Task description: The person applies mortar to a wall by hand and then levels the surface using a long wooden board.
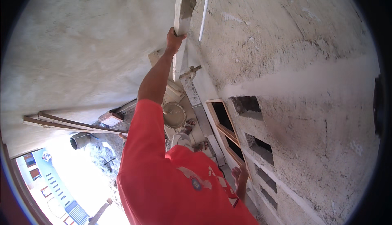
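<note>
The left hand (175, 42) grips a long board (183, 18), up and left of the window frame (228, 133). The right hand (240, 175), by that frame, looks loose and empty. The board seems stiff, maybe heavy; best held by both edges.

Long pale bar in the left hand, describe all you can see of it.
The long pale bar is straight and square-edged, perhaps wood or metal, with two faces showing and a darker mortar-like smear high on one. The left hand grips it below that smear. It runs slightly aslant past the picture's upper edge; its lower end shows below the hand.
</note>
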A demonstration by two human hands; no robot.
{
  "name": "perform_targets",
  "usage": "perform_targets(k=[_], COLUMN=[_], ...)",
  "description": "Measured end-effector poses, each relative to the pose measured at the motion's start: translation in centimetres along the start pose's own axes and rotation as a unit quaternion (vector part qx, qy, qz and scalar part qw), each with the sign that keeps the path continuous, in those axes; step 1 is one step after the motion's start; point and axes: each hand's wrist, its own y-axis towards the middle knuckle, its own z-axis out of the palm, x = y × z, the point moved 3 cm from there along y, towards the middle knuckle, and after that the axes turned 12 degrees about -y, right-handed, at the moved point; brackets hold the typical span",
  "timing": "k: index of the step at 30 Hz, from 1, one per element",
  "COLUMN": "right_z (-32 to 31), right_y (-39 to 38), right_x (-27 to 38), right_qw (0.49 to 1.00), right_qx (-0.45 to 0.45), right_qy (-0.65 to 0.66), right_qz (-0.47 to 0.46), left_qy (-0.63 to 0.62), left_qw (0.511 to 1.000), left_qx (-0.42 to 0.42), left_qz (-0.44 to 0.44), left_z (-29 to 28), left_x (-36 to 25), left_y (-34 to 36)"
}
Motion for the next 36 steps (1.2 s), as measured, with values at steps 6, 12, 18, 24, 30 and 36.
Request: perform_targets(k=[6, 12, 18, 24, 30, 36], right_z=[-1.0, -1.3, -0.9, 0.7, 0.7, 0.8], right_y=[-2.1, -3.5, -4.0, -4.7, -5.1, -4.9], right_x=[-1.6, -3.5, -5.0, -4.7, -4.6, -4.6], right_qw=[0.999, 0.996, 0.993, 0.993, 0.989, 0.988], right_qx=[-0.045, -0.068, -0.080, -0.079, -0.103, -0.113], right_qy=[-0.009, -0.047, -0.056, -0.075, -0.086, -0.095], right_qz=[0.026, 0.045, 0.066, 0.050, 0.062, 0.041], left_qy=[0.039, 0.082, 0.131, 0.165, 0.210, 0.144], left_qw=[0.999, 0.997, 0.990, 0.982, 0.967, 0.958], left_qx=[-0.001, -0.010, 0.021, 0.034, 0.109, 0.195], left_qz=[-0.021, -0.010, -0.052, -0.086, -0.094, -0.156], left_z=[-0.5, -1.6, -0.2, -0.2, 1.9, 4.2], left_x=[5.4, 9.1, 9.7, 10.9, 12.4, 15.9], left_y=[1.2, 3.0, 3.6, 4.2, 5.7, 9.7])
